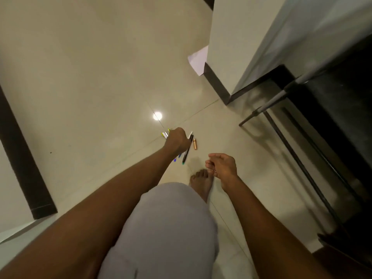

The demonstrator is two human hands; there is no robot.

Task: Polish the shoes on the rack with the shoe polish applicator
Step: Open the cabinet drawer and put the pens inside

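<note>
head view: i judge this the pick-up step. left hand (pixel 177 140) reaches down, fingers curled over pens (pixel 186 152) lying on the floor (pixel 90 87); what it pinches, i cannot tell. right hand (pixel 221 168) loosely curled, nothing visibly held. applicator not identifiable; one copper tube (pixel 194 144) just right of the pens. about five pens. no shoes visible; dark rack (pixel 302 158) far right. next: secure the applicator, turn to the rack.

Two hands (pixel 177 140), several pens (pixel 186 151), one copper tube (pixel 194 144), one paper sheet (pixel 198 59).
</note>
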